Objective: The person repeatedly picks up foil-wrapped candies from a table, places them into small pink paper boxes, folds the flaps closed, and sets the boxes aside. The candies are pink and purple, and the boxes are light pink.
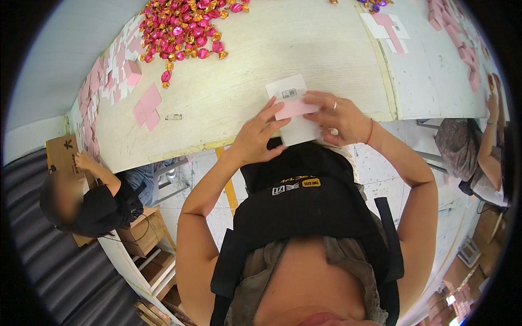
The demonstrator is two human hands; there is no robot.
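Observation:
At the near edge of the table I hold a paper box blank (297, 110) between both hands. A pink panel crosses its middle, with white panels above and below, and the upper white one bears a small dark printed mark. My left hand (260, 134) grips the left side, fingertips by the pink panel and thumb at the lower white panel. My right hand (343, 120) has its fingers bent round the right end of the pink panel; a ring is on one finger. The right thumb is partly blurred.
A heap of candies in pink and gold wrappers (182, 32) lies at the far left. Flat pink blanks (147, 107) and a pink box (131, 72) are left of me. Another blank (387, 30) and pink boxes (454, 32) lie right. People (103, 201) sit at both sides.

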